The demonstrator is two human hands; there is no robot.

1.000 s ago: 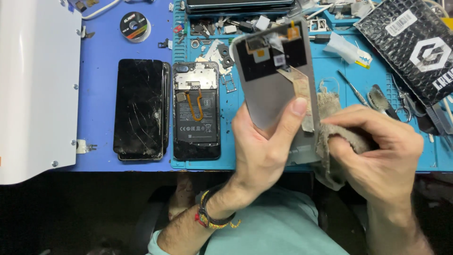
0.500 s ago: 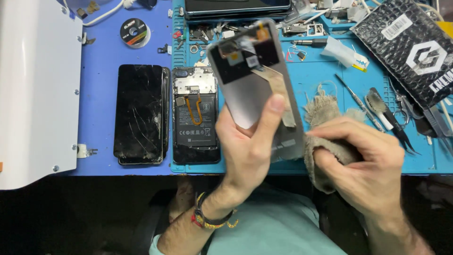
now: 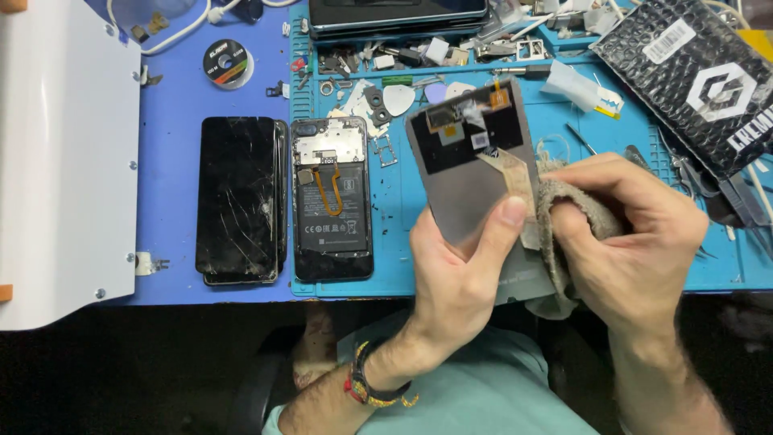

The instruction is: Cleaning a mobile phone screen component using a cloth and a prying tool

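Blue work mat [image 3: 201, 89] covers the bench, white machine [image 3: 64, 161] left, dark floor below

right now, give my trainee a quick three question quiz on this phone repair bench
1. True or false: the left hand holds the grey display panel up off the mat.
2. What does the right hand press against the panel? A) tweezers B) a grey cloth C) a screwdriver
3. What lies directly left of the opened phone on the blue mat?

Key: 1 true; 2 B; 3 the cracked black screen.
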